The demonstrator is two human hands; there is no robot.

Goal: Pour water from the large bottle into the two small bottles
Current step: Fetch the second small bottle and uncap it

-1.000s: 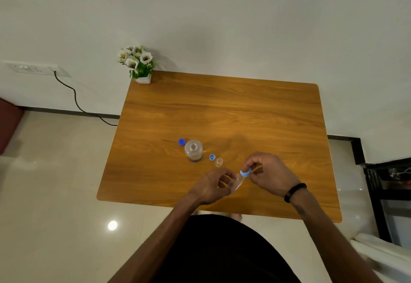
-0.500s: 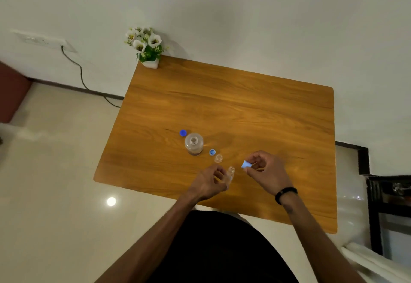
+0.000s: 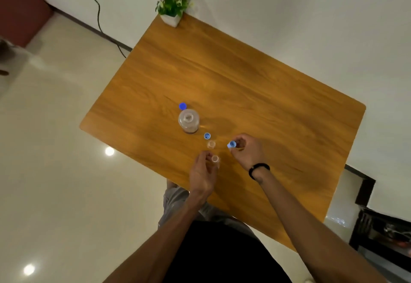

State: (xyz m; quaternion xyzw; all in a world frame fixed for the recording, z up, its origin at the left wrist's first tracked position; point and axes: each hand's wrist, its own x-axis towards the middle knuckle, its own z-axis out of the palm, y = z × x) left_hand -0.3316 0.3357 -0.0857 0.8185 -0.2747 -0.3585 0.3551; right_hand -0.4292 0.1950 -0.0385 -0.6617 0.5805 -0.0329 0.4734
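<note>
Left grip: the left hand (image 3: 203, 172) is being kept curled around the nearer small bottle (image 3: 215, 159), which is being held upright at its right fingertips, near the surface's near edge.
Right grip: a light blue cap (image 3: 232, 144) is being pinched at the fingertips of the right hand (image 3: 248, 151), just right of both small bottles and apart from them.
Second small bottle (image 3: 211, 144): it is being left standing uncapped on the surface (image 3: 244, 86), just beyond the held one, between it and a loose blue cap (image 3: 207, 136).
Large bottle (image 3: 188, 120): it is being left standing open, far-left of the small bottles, with a darker blue cap (image 3: 182, 106) lying just beyond it.
Look: all three bottles are being seen from above as clear plastic with open mouths; water levels cannot be told.
Room: the right and far parts of the wooden top are being left bare; a flower pot (image 3: 170, 19) is being kept at the far left corner, well apart.
</note>
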